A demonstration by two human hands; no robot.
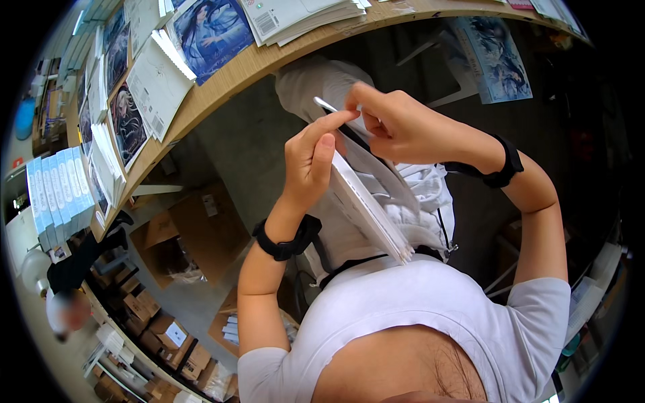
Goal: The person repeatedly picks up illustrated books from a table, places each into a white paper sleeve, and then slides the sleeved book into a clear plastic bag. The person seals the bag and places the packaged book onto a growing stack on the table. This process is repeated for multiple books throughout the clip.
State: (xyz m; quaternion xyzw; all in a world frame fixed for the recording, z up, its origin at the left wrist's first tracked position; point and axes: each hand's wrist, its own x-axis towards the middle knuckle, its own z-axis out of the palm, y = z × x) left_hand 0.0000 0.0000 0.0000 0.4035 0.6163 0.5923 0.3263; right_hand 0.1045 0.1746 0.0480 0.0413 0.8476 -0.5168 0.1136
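Over my lap, a flat white booklet-like packet (366, 208) is held tilted, its long edge toward me. The near end shows several layered edges, and a dark strip runs along its far part. My left hand (312, 161) is closed on its left side, thumb on the near face and index finger stretched toward the far end. At that far end my right hand (396, 121) is curled in a pinch, its fingertips close to the left index fingertip. What lies between the right fingers is hidden.
A wooden table (235, 80) curves across the far left, bearing stacks of white-backed illustrated prints (158, 87) and light-blue boxes (60, 191). Open cardboard boxes (191, 232) stand on the floor at left. A blue illustrated sheet (494, 60) hangs at far right. Another person (74, 282) is at far left.
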